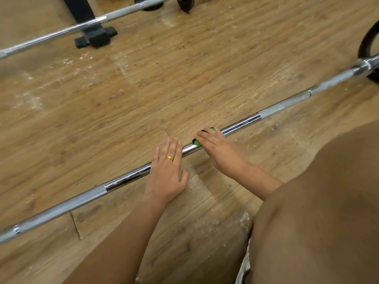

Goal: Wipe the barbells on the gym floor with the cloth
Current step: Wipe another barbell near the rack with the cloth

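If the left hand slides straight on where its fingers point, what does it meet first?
Past the left hand lies only bare floor; the way looks free up to the far barbell, probably near its dark plate.

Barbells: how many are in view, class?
2: near bar under the left hand and right hand; far bar top left, across a black stand. More may be hidden.
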`<state>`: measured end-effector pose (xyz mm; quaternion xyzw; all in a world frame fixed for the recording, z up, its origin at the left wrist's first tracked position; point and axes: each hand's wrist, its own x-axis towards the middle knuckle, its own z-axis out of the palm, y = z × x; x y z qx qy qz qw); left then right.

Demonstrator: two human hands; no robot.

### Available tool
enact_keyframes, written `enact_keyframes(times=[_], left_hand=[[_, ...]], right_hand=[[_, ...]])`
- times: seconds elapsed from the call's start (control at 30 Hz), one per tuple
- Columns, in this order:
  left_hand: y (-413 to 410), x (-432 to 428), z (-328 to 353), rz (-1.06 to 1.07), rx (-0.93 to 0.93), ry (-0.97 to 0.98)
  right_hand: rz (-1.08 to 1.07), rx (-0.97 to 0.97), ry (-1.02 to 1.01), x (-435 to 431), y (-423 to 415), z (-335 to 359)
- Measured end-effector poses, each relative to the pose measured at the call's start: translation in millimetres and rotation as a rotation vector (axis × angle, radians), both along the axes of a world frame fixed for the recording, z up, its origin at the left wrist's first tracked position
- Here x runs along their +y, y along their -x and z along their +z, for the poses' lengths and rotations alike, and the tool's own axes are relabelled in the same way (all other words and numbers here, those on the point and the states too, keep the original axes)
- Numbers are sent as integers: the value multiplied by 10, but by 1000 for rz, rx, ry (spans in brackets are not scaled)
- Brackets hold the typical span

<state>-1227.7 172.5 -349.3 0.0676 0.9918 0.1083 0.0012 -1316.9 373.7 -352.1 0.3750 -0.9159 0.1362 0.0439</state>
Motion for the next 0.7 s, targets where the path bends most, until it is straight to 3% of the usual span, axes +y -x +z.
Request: enact_keyframes(times=[0.2, 0.4, 0.57, 0.7], left_hand=[[-154, 122, -68, 7, 93, 73], [-260, 173, -95, 7, 112, 121], [-283, 207, -153, -1, 110, 166], [-288, 218, -159, 10, 119, 175]], right_hand=[[74, -8, -69, 179, -26, 7], [-76, 12, 58, 238, -157, -35], [194, -3, -39, 28, -273, -25], [43, 6, 23, 149, -207, -22]])
